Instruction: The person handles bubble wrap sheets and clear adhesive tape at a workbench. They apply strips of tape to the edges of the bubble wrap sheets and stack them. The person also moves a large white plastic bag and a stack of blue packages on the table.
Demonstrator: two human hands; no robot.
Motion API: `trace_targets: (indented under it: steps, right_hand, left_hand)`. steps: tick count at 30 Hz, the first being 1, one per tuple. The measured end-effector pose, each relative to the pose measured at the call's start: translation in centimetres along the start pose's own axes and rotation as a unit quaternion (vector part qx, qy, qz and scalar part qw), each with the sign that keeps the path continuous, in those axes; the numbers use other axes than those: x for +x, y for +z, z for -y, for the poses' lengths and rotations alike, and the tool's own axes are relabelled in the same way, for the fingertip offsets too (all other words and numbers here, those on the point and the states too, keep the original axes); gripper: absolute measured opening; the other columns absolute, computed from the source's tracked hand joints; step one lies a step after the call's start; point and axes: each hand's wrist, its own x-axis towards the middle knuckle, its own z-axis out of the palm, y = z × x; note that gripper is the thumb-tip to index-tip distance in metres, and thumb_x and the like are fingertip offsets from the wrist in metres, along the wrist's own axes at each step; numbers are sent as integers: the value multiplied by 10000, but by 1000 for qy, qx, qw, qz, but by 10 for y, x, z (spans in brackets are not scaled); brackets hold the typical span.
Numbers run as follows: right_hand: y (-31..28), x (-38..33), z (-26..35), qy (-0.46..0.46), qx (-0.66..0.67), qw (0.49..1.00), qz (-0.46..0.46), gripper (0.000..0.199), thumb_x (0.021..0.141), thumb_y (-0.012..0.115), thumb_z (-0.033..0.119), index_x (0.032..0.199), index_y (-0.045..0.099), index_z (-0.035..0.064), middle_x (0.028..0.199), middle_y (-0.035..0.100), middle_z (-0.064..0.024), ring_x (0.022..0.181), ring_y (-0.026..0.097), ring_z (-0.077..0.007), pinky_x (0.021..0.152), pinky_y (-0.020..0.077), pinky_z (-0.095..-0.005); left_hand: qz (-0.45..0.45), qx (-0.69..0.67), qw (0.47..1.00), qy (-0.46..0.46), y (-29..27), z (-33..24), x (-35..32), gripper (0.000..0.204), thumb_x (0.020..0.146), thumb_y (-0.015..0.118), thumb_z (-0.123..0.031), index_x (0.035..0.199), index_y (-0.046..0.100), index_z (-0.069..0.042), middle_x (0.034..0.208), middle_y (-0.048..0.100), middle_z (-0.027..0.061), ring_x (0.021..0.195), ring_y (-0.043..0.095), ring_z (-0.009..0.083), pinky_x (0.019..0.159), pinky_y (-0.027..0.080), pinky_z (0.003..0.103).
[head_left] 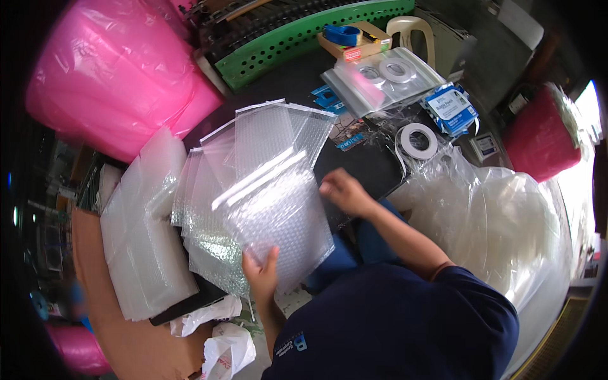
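Observation:
A clear bubble-wrap pouch (285, 221) with a shiny strip across its upper end tilts over the near side of the dark table (351, 161). My left hand (261, 273) grips its lower left edge, thumb on top. Just off the pouch's right edge, my right hand (345, 192) has its fingers curled together; whatever they may pinch is too small to see. Beneath and beyond the held pouch, several more bubble-wrap pouches (263, 133) lie fanned out and overlapping. To their left stands a thick pile of folded bubble wrap (142, 237).
A white tape roll (418, 140) lies right of my right hand, near blue-and-white packs (451, 109). Farther back are clear sleeves (351, 88) and a carton (378, 39) with a blue tape dispenser (342, 35). Large pink (120, 76) and clear plastic bundles (487, 215) flank the table.

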Motion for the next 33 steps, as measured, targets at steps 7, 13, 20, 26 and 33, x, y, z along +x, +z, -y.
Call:
trace_targets:
  steps: [7, 13, 20, 26, 33]
  right_hand:
    - [-157, 45, -98, 280, -516, 782, -211, 643, 753, 701, 339, 1280, 434, 85, 1216, 503, -174, 1165, 463, -357, 983, 329, -532]
    - [-162, 42, -95, 223, -641, 703, -211, 337, 749, 607, 97, 1084, 585, 80, 1161, 552, -133, 1063, 521, -305, 916, 383, -463]
    - [40, 165, -46, 161, -135, 963, -169, 790, 725, 739, 351, 1302, 345, -19, 1079, 594, -263, 1056, 563, -410, 915, 453, -419]
    - [90, 231, -87, 378, 25, 891, -250, 662, 629, 824, 206, 1144, 489, -40, 995, 639, -197, 984, 611, -326, 806, 492, -386]
    - [-39, 190, -89, 184, 267, 928, -185, 213, 810, 574, 5, 1022, 566, 29, 947, 616, -80, 848, 575, -180, 764, 473, -339]
  left_hand:
    - [-165, -160, 967, -110, -46, 48, -28, 529, 816, 679, -90, 1267, 422, 11, 1182, 538, 117, 1049, 524, 209, 923, 403, 334]
    - [-221, -212, 947, -99, -53, 61, -22, 542, 827, 659, -71, 1295, 399, 8, 1217, 514, 127, 1068, 518, 227, 933, 404, 342]
    - [-245, -171, 949, -99, -37, 54, -13, 563, 832, 661, -115, 1303, 379, 13, 1203, 516, 128, 1068, 512, 225, 933, 404, 338]
    - [-228, -114, 967, -30, -42, 28, -47, 577, 831, 670, -135, 1297, 363, 13, 1181, 509, 127, 1058, 509, 227, 939, 400, 342]
    - [-305, -133, 942, 47, -56, 55, -51, 824, 833, 661, -139, 1449, 123, -45, 1413, 321, 175, 1235, 399, 275, 1008, 341, 356]
